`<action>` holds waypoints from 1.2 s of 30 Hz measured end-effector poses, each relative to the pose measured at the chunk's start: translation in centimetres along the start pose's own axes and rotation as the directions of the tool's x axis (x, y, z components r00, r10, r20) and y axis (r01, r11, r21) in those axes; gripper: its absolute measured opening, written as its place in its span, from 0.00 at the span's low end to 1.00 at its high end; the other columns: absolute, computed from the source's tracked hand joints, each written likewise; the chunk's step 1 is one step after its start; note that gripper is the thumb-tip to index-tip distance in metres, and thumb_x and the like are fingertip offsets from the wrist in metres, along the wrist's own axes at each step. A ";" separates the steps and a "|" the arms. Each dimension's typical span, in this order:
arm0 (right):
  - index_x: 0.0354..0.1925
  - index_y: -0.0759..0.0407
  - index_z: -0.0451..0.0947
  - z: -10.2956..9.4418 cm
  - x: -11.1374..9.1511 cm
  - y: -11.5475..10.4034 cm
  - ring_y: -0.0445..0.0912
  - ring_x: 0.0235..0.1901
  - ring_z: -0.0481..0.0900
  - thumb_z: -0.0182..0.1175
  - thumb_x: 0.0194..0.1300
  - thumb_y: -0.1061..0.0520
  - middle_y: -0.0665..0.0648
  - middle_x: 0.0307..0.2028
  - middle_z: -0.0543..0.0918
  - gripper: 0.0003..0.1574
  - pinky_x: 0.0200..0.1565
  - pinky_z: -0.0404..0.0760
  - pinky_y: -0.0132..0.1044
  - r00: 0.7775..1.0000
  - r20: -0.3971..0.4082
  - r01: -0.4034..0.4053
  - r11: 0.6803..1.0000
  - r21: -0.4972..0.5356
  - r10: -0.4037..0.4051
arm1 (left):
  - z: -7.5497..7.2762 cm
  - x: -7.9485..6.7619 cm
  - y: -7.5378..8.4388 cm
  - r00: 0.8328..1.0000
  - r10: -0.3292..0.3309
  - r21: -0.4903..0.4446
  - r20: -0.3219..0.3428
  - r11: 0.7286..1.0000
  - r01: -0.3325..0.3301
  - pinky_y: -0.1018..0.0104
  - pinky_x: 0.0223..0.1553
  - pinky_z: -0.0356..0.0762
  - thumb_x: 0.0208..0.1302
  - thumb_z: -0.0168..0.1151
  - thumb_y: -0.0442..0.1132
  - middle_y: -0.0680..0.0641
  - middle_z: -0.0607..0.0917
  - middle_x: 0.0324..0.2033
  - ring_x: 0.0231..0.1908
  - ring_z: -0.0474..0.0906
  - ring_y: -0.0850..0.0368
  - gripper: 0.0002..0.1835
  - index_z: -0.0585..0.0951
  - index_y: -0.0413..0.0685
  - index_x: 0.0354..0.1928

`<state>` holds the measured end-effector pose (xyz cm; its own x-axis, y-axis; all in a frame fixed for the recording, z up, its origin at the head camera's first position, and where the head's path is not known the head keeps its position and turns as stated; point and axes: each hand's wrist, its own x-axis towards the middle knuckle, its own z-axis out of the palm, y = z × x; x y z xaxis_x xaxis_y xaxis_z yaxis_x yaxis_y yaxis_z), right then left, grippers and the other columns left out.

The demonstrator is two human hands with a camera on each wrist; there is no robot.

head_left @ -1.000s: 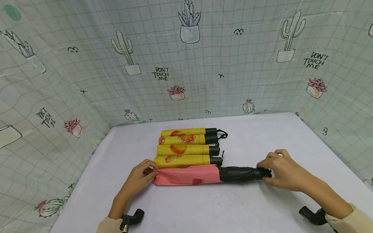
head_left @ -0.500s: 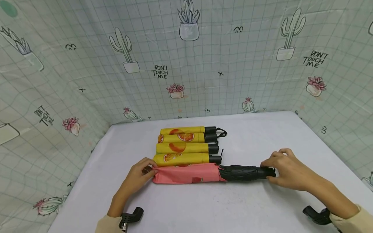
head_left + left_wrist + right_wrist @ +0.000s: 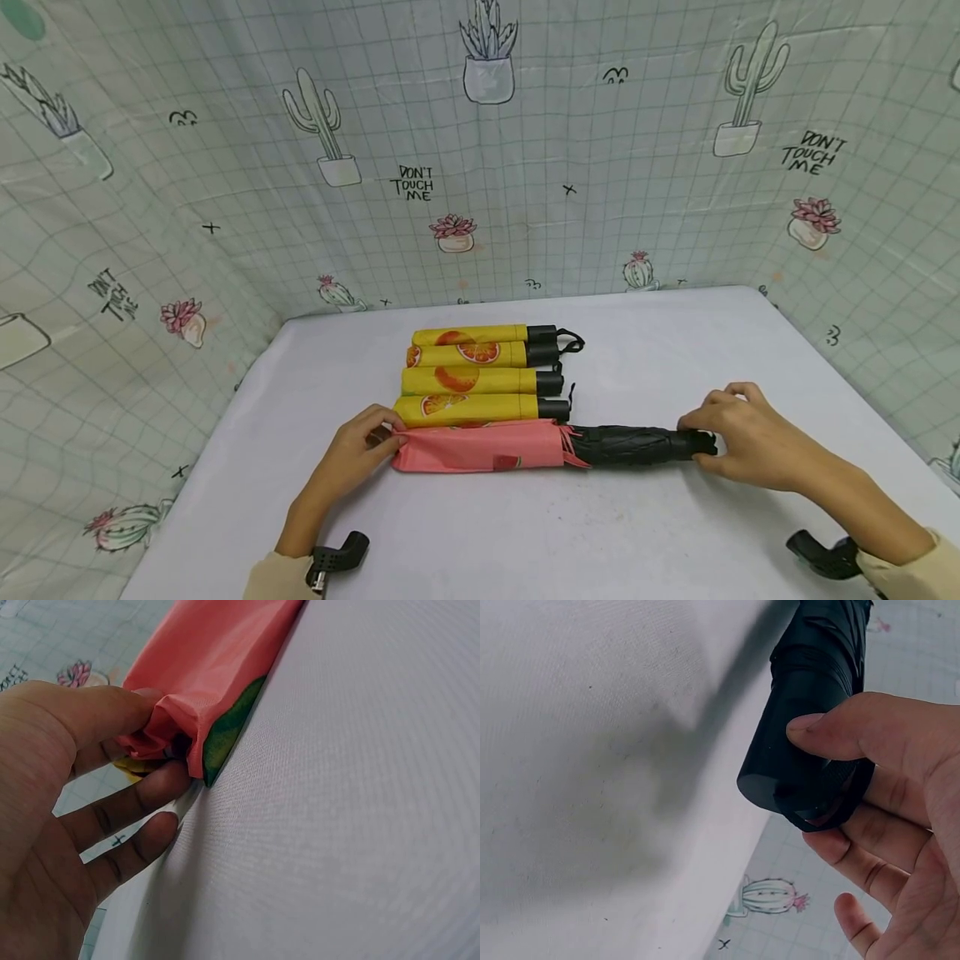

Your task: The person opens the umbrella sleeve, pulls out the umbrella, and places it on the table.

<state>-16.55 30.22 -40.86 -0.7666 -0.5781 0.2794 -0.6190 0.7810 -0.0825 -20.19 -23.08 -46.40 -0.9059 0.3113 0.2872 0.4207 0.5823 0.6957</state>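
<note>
A folded umbrella [image 3: 630,446] with a black body lies across the table, its left part inside a pink sleeve [image 3: 480,448] with watermelon prints. At the sleeve's right mouth, thin pink strips lie over the black fabric. My left hand [image 3: 360,450] pinches the sleeve's closed left end; the left wrist view shows thumb and fingers bunching the pink cloth [image 3: 210,660]. With thumb and fingers, my right hand [image 3: 757,442] grips the black handle [image 3: 795,742] at the umbrella's other end. A black wrist loop [image 3: 855,799] hangs among the right fingers.
Several umbrellas in yellow, orange-printed sleeves [image 3: 465,408] lie side by side just behind the pink one, black handles pointing right. All lie on a white-covered table [image 3: 540,542]. A checked cloth [image 3: 525,150] with cactus drawings rises behind and at both sides.
My right hand has moved right with the handle, drawing more of the umbrella out of the pink sleeve. Pink strips now show at the sleeve's mouth. My left hand keeps its pinch.
</note>
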 end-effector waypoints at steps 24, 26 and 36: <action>0.39 0.49 0.87 -0.2 -1.5 1.2 0.39 0.38 0.77 0.81 0.38 0.56 0.37 0.36 0.85 0.24 0.49 0.61 0.54 0.999 -0.034 0.004 0.999 -0.032 -0.005 | -0.1 0.0 0.3 1.000 -0.030 -0.005 0.006 1.000 0.030 0.65 0.42 0.79 0.64 0.70 0.36 0.59 0.80 0.40 0.39 0.79 0.59 0.09 0.81 0.59 0.39; 0.39 0.50 0.87 -0.2 -1.6 1.3 0.38 0.38 0.77 0.81 0.38 0.56 0.37 0.36 0.85 0.24 0.49 0.61 0.53 0.999 -0.037 0.007 0.999 -0.036 -0.008 | 0.0 -0.1 0.3 0.999 -0.033 -0.010 0.004 0.999 0.033 0.66 0.42 0.79 0.64 0.70 0.35 0.59 0.80 0.40 0.39 0.79 0.59 0.09 0.81 0.59 0.39; 0.39 0.50 0.87 -0.2 -2.1 1.9 0.37 0.37 0.77 0.81 0.37 0.57 0.36 0.36 0.84 0.25 0.49 0.60 0.52 0.998 -0.055 0.017 0.999 -0.046 -0.019 | 0.0 -0.1 0.4 0.999 -0.037 -0.020 0.000 0.999 0.037 0.66 0.41 0.79 0.64 0.70 0.35 0.58 0.80 0.39 0.38 0.79 0.60 0.09 0.81 0.59 0.39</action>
<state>-16.08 32.98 -41.37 -0.7439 -0.5794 0.3330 -0.6235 0.7811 -0.0340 -19.95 -22.83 -46.15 -0.9208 0.2896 0.2611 0.3857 0.5784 0.7188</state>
